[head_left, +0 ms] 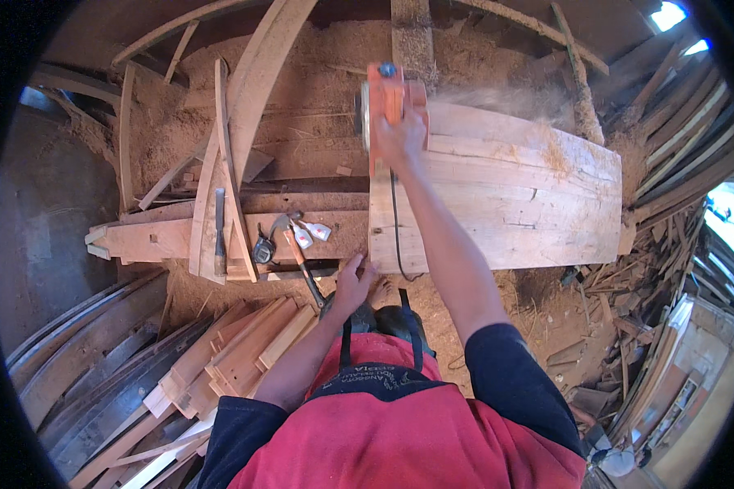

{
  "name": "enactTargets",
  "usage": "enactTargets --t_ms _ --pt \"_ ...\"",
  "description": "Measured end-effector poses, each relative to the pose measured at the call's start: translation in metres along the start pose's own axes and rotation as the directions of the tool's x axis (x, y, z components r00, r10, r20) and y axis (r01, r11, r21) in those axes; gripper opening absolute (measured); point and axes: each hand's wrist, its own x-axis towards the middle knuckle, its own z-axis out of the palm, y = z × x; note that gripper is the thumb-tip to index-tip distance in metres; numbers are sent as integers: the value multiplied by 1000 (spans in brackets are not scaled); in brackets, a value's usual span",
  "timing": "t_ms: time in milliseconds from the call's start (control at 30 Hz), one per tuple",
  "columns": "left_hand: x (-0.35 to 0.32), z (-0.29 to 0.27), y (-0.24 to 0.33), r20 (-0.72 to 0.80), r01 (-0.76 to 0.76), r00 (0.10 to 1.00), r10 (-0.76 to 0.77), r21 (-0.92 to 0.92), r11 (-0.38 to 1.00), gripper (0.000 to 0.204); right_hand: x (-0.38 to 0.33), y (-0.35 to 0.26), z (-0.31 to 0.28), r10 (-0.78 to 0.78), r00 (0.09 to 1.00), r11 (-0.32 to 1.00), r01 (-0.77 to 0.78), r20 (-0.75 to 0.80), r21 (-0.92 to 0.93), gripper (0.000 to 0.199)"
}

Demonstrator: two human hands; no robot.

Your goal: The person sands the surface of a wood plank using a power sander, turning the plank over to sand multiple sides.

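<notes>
Head view: right hand (pixel 400 134) is wrapped tight around the orange power planer (pixel 387 102), which sits at the far left corner of the wide plank panel (pixel 514 200); sawdust is thrown up just right of it. Left hand (pixel 352 281) is held loosely open, fingertips touching the panel's near left corner. One planer, one panel. Left of the panel, on a beam (pixel 151 236): one hammer (pixel 298 248), one chisel (pixel 219 232), one tape measure (pixel 262 251). The planer's cord (pixel 395 224) is draped down the panel's left edge.
</notes>
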Motion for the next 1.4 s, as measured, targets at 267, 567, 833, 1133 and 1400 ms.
enactTargets --t_ms 267,567,833,1133,1400 --pt "0 -16 -34 -45 154 984 -175 -300 941 55 -85 45 -78 -44 977 996 28 207 81 40" --pt "16 -17 -4 -16 116 992 -128 -323 939 49 -370 68 -215 343 880 908 -400 330 124 17" --pt "23 -8 -29 44 35 999 -26 -239 970 45 -292 49 -180 344 893 911 -392 289 129 20" --pt "17 -12 -19 46 -56 997 66 -197 979 49 -126 43 -96 137 977 973 -164 166 163 26" --pt "21 -4 -5 25 -76 997 75 41 996 48 47 51 -41 -12 1000 997 12 -3 -74 39"
